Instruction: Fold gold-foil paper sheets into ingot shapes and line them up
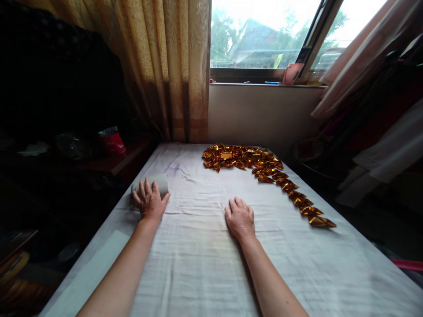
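Note:
My left hand (151,203) rests at the left side of the bed-like surface, its fingers spread over a pale grey piece (161,182) that looks like a roll or folded paper. The hand covers much of that piece, so its kind is unclear. My right hand (240,218) lies on the white cloth (198,246) near the middle, its fingers curled loosely together, with no object showing in them. Beyond it and to its right, shiny gold folded foil pieces (243,156) form a heap at the far edge, with a line of them (296,196) trailing toward me.
A pale flat strip (95,268) lies along the left edge. Past that edge, a dark wooden shelf (115,160) bears a red container (112,141). Gold curtains (172,70) hang beside the window. A pink cup (292,73) stands on the sill, and clothes (380,149) hang at right.

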Motion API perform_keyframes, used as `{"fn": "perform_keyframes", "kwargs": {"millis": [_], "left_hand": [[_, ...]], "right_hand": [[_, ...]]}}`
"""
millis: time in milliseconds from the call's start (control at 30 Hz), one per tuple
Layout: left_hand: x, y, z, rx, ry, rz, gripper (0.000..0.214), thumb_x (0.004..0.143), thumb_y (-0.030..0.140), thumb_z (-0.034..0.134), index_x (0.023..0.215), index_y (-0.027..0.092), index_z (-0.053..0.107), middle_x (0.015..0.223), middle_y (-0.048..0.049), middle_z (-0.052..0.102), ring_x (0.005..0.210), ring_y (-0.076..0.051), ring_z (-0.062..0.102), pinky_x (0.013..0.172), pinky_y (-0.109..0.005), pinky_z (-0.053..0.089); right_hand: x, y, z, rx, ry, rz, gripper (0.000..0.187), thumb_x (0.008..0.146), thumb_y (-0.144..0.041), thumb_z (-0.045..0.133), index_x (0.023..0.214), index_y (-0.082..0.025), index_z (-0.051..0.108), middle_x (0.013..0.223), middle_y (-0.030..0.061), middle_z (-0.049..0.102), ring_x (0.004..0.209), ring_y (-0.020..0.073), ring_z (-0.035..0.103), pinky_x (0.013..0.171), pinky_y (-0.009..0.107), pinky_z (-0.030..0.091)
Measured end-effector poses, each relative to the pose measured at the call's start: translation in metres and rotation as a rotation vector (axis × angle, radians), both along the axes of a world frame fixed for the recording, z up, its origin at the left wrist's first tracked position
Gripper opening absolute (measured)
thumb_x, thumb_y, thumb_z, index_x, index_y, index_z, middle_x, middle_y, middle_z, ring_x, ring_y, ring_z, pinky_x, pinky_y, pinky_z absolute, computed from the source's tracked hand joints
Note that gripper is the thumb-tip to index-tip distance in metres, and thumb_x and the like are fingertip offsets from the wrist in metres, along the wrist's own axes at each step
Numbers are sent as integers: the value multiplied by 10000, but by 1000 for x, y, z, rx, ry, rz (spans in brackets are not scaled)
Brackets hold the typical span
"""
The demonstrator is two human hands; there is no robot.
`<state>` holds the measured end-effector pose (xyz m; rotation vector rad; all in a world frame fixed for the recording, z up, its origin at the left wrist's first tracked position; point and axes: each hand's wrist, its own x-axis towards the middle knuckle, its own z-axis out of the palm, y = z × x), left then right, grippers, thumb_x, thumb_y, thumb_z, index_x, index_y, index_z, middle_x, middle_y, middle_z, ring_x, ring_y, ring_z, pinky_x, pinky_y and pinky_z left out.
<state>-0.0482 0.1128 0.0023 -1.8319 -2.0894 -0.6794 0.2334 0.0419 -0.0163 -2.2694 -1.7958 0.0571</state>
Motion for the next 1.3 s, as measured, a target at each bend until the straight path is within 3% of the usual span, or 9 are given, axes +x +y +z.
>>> {"fn": "perform_keyframes", "kwargs": {"millis": [333, 600, 800, 933, 1000, 1067, 1200, 1300], "left_hand": [[-7, -2, -10, 57, 98, -82, 475, 872, 299, 611, 1289, 73, 592, 1486, -232, 441, 1416, -407, 310, 1139, -661, 148], [-12, -12, -8, 6, 43, -271, 339, 912, 225, 514, 1218, 236, 660, 1344, -108, 626, 1260, -346, 538, 1136, -685, 89], [34, -39, 8, -76, -28, -491, 227, 906, 363, 570, 1050, 272, 720, 1214, -74, 708, 1263, -330, 542, 1147, -656, 74], [72, -54, 13, -398, -165, -624, 352, 936, 498, 478, 994, 270, 740, 1085, -44, 753, 1070, -275, 656, 1136, -579, 228], [80, -56, 10, -476, -169, -697, 394, 952, 511, 430, 983, 286, 752, 1061, -24, 761, 1032, -235, 674, 1084, -456, 366], [79, -56, 5, -499, -162, -725, 389, 957, 489, 421, 1028, 292, 749, 1170, -33, 729, 1134, -238, 637, 1063, -424, 396], [63, -58, -10, -497, -68, -736, 381, 930, 436, 492, 1268, 333, 636, 1466, -53, 520, 1393, -312, 406, 1138, -590, 239], [57, -63, -18, -476, 44, -720, 456, 941, 443, 483, 1386, 353, 525, 1534, -59, 429, 1444, -317, 320, 1152, -622, 177]], "right_hand": [[0, 0, 1, 8, 47, -10, 372, 959, -321, 444, 1282, -218, 597, 1473, 88, 486, 1366, 257, 384, 1118, 444, 220], [2, 0, -3, 59, 58, 8, 353, 948, -311, 462, 1249, -211, 618, 1441, 101, 516, 1337, 263, 414, 1100, 454, 236], [6, 1, -8, 144, 112, 39, 318, 915, -277, 497, 1187, -230, 655, 1371, 87, 582, 1288, 249, 464, 1091, 432, 268], [11, -2, -15, 221, 200, 54, 388, 885, -218, 509, 1253, -193, 631, 1336, 101, 612, 1234, 247, 524, 1075, 406, 342], [14, -8, -20, 267, 245, 99, 440, 867, -199, 513, 1298, -185, 602, 1333, 107, 615, 1217, 249, 542, 1057, 401, 381], [15, -16, -23, 300, 278, 184, 492, 844, -178, 518, 1333, -192, 575, 1338, 105, 610, 1226, 248, 540, 1053, 405, 400], [13, -34, -23, 302, 299, 406, 573, 809, -152, 535, 1378, -216, 535, 1386, 101, 574, 1268, 248, 516, 1073, 432, 395], [7, -43, -16, 266, 293, 546, 572, 798, -202, 596, 1367, -219, 545, 1418, 107, 547, 1304, 264, 488, 1090, 455, 372]]}}
